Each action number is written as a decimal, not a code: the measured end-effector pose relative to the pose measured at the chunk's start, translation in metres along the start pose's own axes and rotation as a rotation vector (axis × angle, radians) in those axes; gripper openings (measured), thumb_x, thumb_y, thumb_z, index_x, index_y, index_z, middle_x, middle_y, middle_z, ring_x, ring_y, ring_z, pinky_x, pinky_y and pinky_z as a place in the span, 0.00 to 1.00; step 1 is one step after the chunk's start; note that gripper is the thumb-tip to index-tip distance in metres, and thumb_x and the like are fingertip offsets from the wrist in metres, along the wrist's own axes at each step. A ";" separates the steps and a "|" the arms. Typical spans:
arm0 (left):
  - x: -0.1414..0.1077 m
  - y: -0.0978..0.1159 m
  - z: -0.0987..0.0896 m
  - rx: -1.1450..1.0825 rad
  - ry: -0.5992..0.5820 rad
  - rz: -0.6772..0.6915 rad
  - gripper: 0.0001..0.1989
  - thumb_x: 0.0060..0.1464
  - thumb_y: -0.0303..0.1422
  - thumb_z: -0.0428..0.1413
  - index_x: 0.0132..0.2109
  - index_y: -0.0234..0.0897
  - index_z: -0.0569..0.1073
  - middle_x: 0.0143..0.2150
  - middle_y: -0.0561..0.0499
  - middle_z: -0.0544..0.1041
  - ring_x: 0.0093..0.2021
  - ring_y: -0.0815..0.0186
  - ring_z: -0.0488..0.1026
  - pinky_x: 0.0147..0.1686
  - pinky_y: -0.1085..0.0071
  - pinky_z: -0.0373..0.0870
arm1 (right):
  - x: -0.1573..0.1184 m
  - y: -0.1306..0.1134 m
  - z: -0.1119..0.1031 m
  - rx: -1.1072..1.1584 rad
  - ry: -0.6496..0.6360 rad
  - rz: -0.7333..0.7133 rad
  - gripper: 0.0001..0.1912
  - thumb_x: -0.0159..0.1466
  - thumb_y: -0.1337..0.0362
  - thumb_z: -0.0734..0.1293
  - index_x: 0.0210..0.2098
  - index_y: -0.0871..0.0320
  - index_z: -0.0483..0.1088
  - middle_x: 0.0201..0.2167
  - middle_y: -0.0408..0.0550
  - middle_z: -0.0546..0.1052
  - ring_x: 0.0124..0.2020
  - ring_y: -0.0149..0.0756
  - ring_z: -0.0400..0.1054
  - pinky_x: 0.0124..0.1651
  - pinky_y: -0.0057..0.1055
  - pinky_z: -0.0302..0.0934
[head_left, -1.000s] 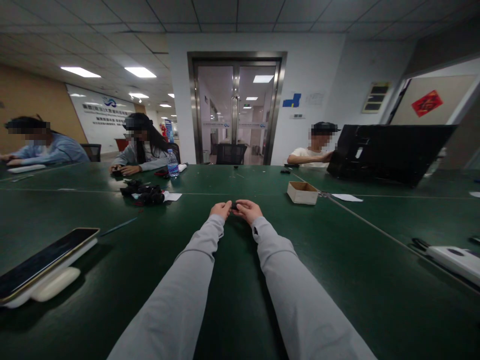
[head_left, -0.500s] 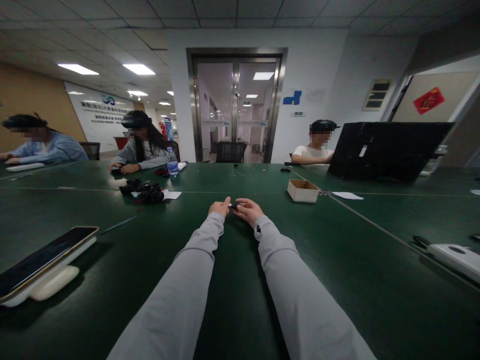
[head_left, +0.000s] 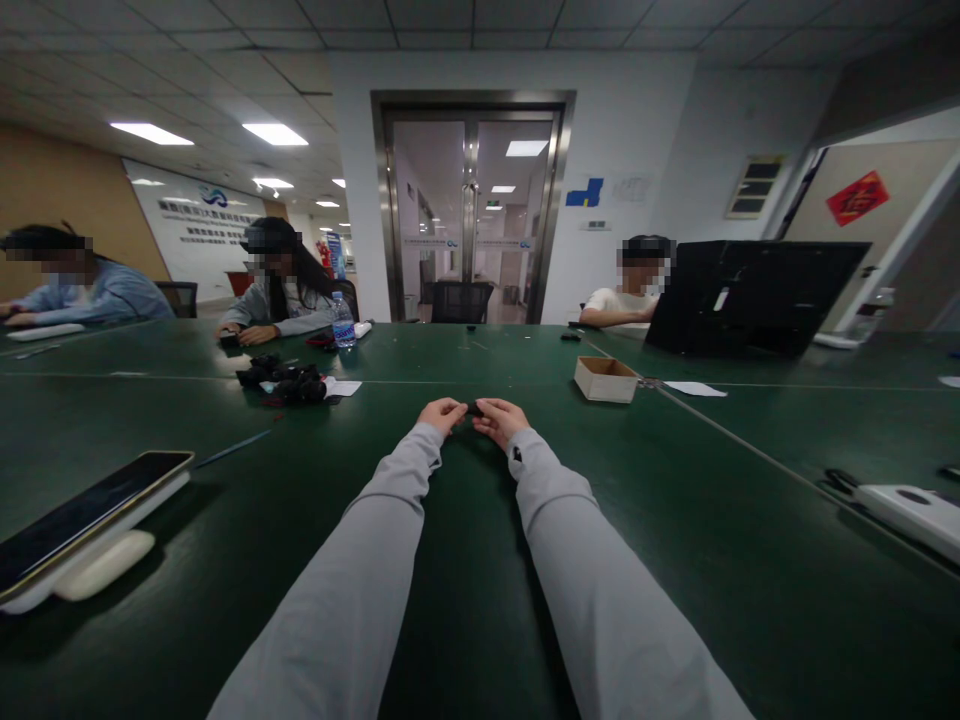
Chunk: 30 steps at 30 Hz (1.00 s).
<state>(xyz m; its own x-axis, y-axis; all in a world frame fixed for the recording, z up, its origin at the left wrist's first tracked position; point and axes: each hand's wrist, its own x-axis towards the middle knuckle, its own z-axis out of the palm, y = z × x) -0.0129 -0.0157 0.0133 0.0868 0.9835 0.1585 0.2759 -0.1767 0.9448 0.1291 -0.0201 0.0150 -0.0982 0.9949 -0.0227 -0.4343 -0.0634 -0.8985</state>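
Between my two hands is a small black object (head_left: pixel 473 408), too small and too covered by fingers to name. My left hand (head_left: pixel 442 414) pinches its left end with thumb and fingertips. My right hand (head_left: pixel 502 421) closes around the right end, the fingers curled over it. Both arms reach forward in grey sleeves, and the hands are just above the green table (head_left: pixel 480 520).
An open box (head_left: pixel 606 381) stands right of my hands. Black gear (head_left: pixel 285 380) and a water bottle (head_left: pixel 343 322) are left. A phone (head_left: pixel 90 515) lies near left, a white device (head_left: pixel 911 515) near right. A black monitor (head_left: pixel 754 298) and several people are across the table.
The fingers of my left hand have shifted from a raised thumb to a pinch on the black object's end. More of the object is now covered. The head view has moved slightly.
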 end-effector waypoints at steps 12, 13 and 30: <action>0.002 -0.005 0.001 -0.109 0.068 0.187 0.14 0.42 0.38 0.56 0.36 0.32 0.71 0.26 0.50 0.72 0.27 0.69 0.69 0.19 0.78 0.63 | -0.001 -0.001 -0.001 -0.013 -0.019 0.001 0.06 0.54 0.70 0.69 0.26 0.65 0.67 0.14 0.46 0.69 0.15 0.28 0.64 0.17 0.22 0.62; 0.002 -0.005 0.001 -0.099 0.082 0.178 0.13 0.43 0.38 0.56 0.34 0.32 0.71 0.24 0.50 0.72 0.26 0.70 0.69 0.20 0.78 0.64 | -0.002 -0.001 -0.001 -0.018 -0.016 0.003 0.05 0.54 0.70 0.69 0.26 0.65 0.67 0.15 0.46 0.70 0.15 0.28 0.64 0.18 0.21 0.62; 0.001 0.006 -0.002 0.226 0.188 -0.109 0.21 0.44 0.48 0.51 0.20 0.35 0.71 0.18 0.51 0.71 0.18 0.71 0.65 0.23 0.75 0.61 | 0.001 0.003 -0.002 -0.063 -0.073 -0.073 0.08 0.50 0.77 0.69 0.29 0.63 0.71 0.20 0.44 0.72 0.18 0.27 0.66 0.21 0.21 0.64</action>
<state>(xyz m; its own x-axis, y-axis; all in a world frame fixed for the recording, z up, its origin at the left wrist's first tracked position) -0.0134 -0.0155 0.0201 -0.1278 0.9833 0.1297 0.4812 -0.0529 0.8750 0.1296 -0.0191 0.0109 -0.1344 0.9882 0.0732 -0.3853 0.0160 -0.9227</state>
